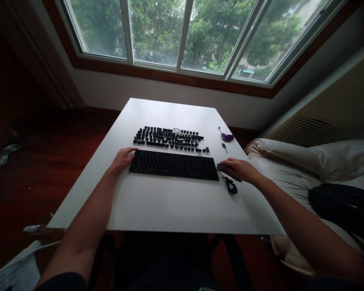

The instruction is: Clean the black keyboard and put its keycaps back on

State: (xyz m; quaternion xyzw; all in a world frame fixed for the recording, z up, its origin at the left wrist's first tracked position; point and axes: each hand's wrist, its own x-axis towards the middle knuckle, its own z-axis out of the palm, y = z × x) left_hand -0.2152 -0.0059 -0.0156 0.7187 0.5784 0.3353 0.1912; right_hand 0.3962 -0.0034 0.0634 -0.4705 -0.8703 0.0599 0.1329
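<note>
A black keyboard (172,165) without its keycaps lies flat on the white table. My left hand (123,159) is at its left end, with the fingertips closed on the far left corner. Just past the right end, my right hand (238,169) is closed over a dark, flat, narrow thing (221,167). Most of that thing is hidden under the fingers and palm. Beyond the keyboard, many loose black keycaps (162,135) are laid out in rough rows. A bundled black cable (230,186) rests below my right hand.
A thin ring-shaped wire tool (176,130) lies among the keycaps. Near the right edge of the table (170,206) are a purple cloth-like item (227,137) and a small dark piece (223,146). A pale padded sofa (276,169) stands at the right, a window (157,32) ahead.
</note>
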